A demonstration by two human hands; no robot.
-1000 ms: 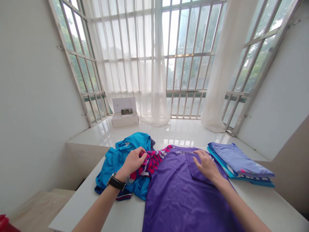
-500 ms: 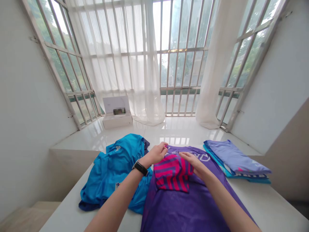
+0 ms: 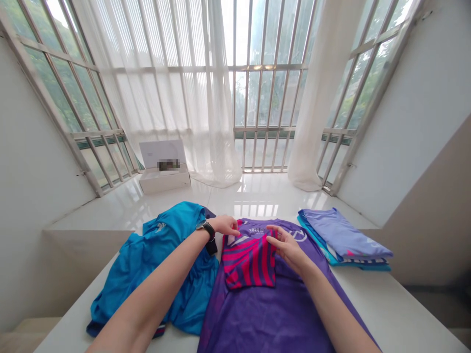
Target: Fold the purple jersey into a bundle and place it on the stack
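A purple shirt (image 3: 272, 309) lies flat on the white table (image 3: 397, 314) in front of me. Its pink-and-purple patterned sleeve (image 3: 250, 262) is folded inward onto the body. My left hand (image 3: 226, 225), with a black watch on the wrist, pinches the fold's top left corner near the collar. My right hand (image 3: 285, 245) rests on the sleeve's right edge, fingers curled on the cloth and thumb pressing it down.
A crumpled blue shirt (image 3: 162, 264) lies left of the purple one. A stack of folded shirts (image 3: 342, 240) sits at the right of the table. Beyond is a glossy white sill with an open white box (image 3: 164, 169), curtains and barred windows.
The patterned sleeve, first held out to the left, has been folded over onto the shirt body. Both hands have come together over it, and the view has shifted down and nearer.
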